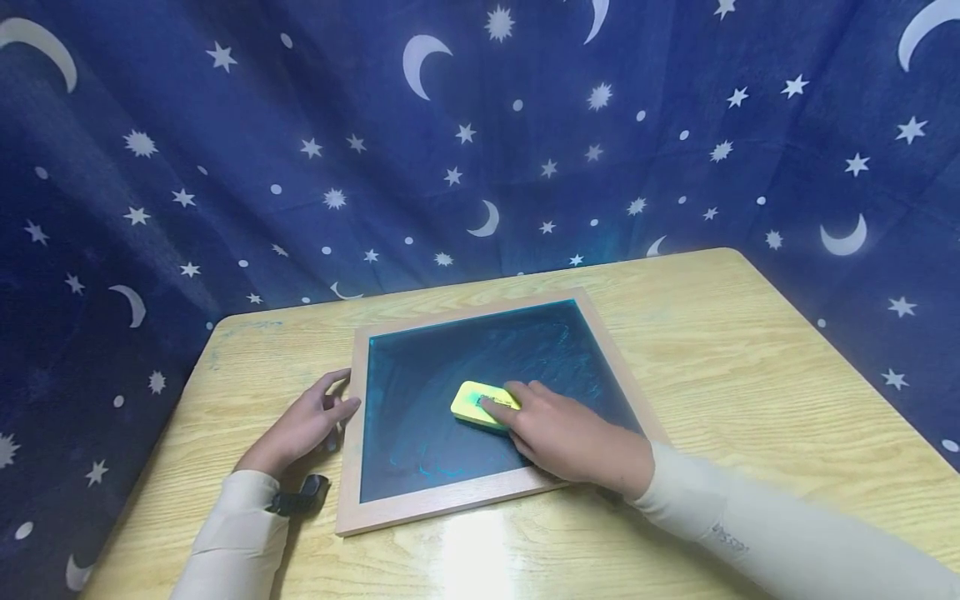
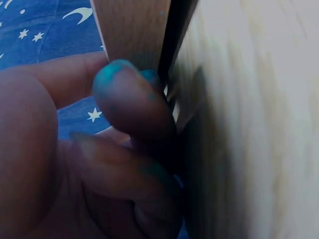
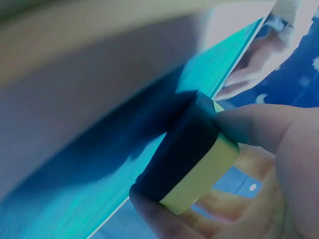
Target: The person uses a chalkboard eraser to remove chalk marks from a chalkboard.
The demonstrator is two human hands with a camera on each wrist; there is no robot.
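A chalkboard (image 1: 420, 375) in a light wooden frame lies on the table, with blue-green chalk smears across its dark surface. My right hand (image 1: 558, 433) grips a yellow chalkboard eraser (image 1: 467, 402) over the middle of the board. In the right wrist view the eraser's dark felt side (image 3: 182, 154) faces the board, with thumb and fingers around its yellow body. At the board's left edge, my left hand (image 1: 303, 425) holds the frame (image 2: 132, 30), thumb on it and fingers curled against its outer side. One fingertip (image 2: 112, 74) there carries blue-green chalk.
The light wood table (image 1: 750, 400) extends around the board. Blue chalk marks (image 1: 251, 325) show near its far left corner. A dark blue curtain (image 1: 480, 167) with white moons and stars hangs behind and at both sides. A black band (image 1: 300, 497) circles the left wrist.
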